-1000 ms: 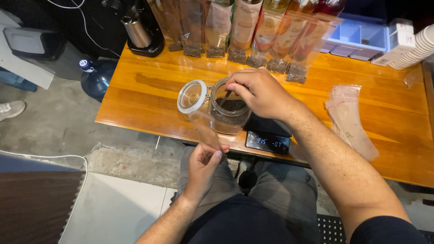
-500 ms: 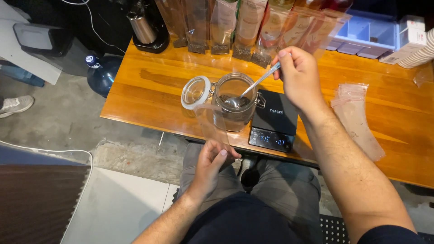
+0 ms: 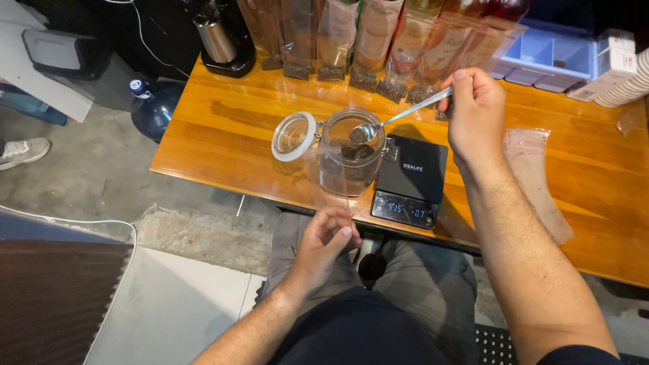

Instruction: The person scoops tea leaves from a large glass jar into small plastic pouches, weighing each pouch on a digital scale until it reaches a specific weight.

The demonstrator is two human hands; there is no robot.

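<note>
**Spoonful of dark leaves lifted over the open jar**

The right hand has its fingers closed round the far end of a metal spoon, whose handle slants down to the left. The spoon's bowl, heaped with dark loose leaves, sits just over the mouth of a glass jar. The jar stands on the near part of the wooden table, partly filled with the same dark material, its hinged lid swung open to the left.

The left hand is below the table's near edge, over the person's lap, with thumb and fingers pinched together on the bottom of a clear plastic pouch. The pouch rises from the hand in front of the jar.

Just right of the jar lies a black digital scale with a lit display. Further right, a flat empty pouch lies on the wood. Along the far edge stands a row of filled pouches, with a black appliance at far left.
</note>
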